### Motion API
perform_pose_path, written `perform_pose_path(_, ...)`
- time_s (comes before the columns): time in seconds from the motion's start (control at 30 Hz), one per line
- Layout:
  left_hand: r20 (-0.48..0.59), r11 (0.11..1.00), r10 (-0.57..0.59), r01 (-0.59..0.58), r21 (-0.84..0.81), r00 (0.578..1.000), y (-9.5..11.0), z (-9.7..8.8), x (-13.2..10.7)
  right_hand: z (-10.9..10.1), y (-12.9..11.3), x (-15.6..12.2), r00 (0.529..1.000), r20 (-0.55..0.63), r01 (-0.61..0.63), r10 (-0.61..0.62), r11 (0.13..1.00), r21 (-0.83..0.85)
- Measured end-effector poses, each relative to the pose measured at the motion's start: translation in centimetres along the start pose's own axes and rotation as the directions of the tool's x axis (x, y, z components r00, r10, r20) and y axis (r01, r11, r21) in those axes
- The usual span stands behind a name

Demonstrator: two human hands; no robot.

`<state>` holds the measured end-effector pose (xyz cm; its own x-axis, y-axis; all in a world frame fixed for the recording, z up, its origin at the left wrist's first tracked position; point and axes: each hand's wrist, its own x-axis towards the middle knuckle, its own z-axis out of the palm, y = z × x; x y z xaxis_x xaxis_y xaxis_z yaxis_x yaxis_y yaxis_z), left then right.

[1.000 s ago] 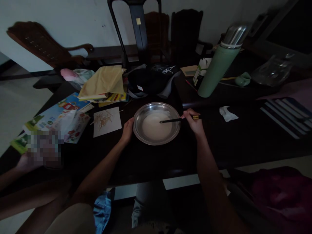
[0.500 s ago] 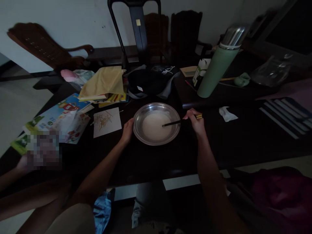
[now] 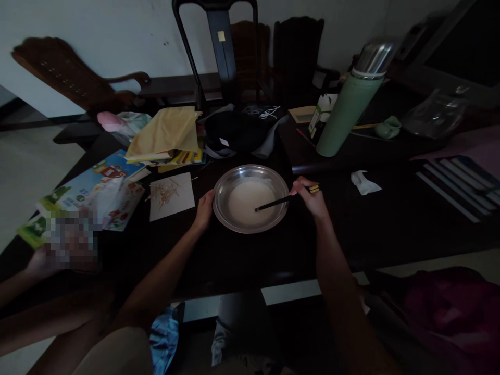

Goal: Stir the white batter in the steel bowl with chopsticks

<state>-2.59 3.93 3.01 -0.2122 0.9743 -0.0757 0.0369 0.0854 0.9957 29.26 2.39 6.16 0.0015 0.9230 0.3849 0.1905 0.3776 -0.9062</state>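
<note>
A round metal bowl (image 3: 273,179) holding a pale white mixture (image 3: 244,200) sits on the dark table in front of me. My left hand (image 3: 203,209) rests against the bowl's left rim, fingers curled on its edge. My right hand (image 3: 310,197) is closed on dark chopsticks (image 3: 273,202) with yellow-banded ends. Their tips dip into the mixture near the bowl's lower middle.
A white paper with thin sticks (image 3: 171,194) lies left of the bowl, beside colourful booklets (image 3: 96,185) and a yellow cloth (image 3: 166,130). A green thermos (image 3: 349,107) and crumpled tissue (image 3: 363,182) stand to the right. Another person's arm (image 3: 35,271) is at the lower left.
The chopstick tips have swept from the bowl's upper right down toward its lower middle. My left hand has stayed on the rim.
</note>
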Motion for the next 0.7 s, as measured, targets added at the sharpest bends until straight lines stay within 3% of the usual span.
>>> perform_pose_path(0.07,0.006,1.0,0.008,-0.008,0.005,1.0,0.0,0.0,0.0,0.6,-0.1,0.1,0.994,0.106,0.029,-0.026,0.999,-0.025)
perform_pose_path(0.13,0.016,1.0,0.018,-0.019,0.008,1.0,0.0,0.0,0.0,1.1,-0.1,0.2,0.989,0.136,0.059,-0.05,0.996,-0.066)
perform_pose_path(0.33,0.005,1.0,0.021,-0.021,-0.002,1.0,-0.2,0.0,0.2,-0.1,0.1,0.2,0.998,-0.07,0.001,-0.004,0.999,-0.037)
perform_pose_path(0.53,0.008,1.0,0.023,-0.023,0.007,1.0,-0.2,-0.1,0.2,1.1,-0.2,0.3,0.99,0.128,0.067,-0.061,0.997,-0.049)
perform_pose_path(0.6,0.016,1.0,0.028,-0.028,0.008,0.999,-0.2,-0.1,0.2,1.1,-0.1,0.4,0.993,0.092,0.077,-0.069,0.994,-0.083)
perform_pose_path(0.7,0.012,0.999,0.031,-0.031,0.007,0.999,-0.1,0.0,0.1,0.2,0.1,0.4,0.998,-0.056,0.024,-0.028,0.997,-0.08)
